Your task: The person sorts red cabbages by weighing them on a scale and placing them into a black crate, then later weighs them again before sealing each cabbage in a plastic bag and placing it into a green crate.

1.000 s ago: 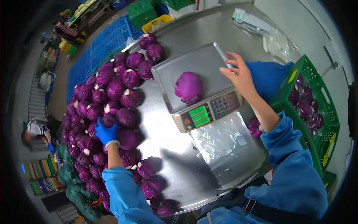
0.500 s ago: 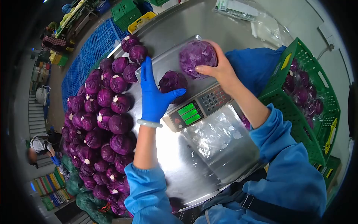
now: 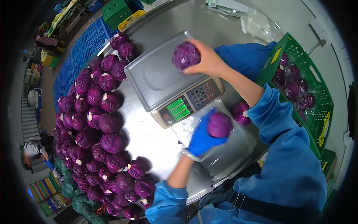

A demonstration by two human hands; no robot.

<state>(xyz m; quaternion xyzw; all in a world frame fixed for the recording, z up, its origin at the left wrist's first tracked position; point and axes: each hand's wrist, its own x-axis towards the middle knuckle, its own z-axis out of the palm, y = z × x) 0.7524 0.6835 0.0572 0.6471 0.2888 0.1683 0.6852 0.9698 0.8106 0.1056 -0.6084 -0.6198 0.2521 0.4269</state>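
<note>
My right hand [image 3: 204,59], bare, grips a red cabbage [image 3: 185,58] above the right part of the steel pan of a weighing scale [image 3: 156,80]. Its green display is lit. In a blue glove, my left hand [image 3: 200,136] is wrapped round a second red cabbage [image 3: 219,125]. That hand is over clear plastic bags [image 3: 223,158] on the metal table, in front of the scale. Another red cabbage [image 3: 241,113] lies beside the bags, close to my right forearm.
A large heap of red cabbages [image 3: 99,123] covers the table's left side. On the right stands a green crate [image 3: 300,108] holding bagged cabbages. Blue cloth [image 3: 242,58] lies behind the scale, with more plastic packaging [image 3: 257,24] at the back. Another person [image 3: 35,149] is at far left.
My left hand has lifted the second cabbage off the scale pan and carried it down over the bags. My right hand keeps its cabbage above the pan, shifted slightly left in view.
</note>
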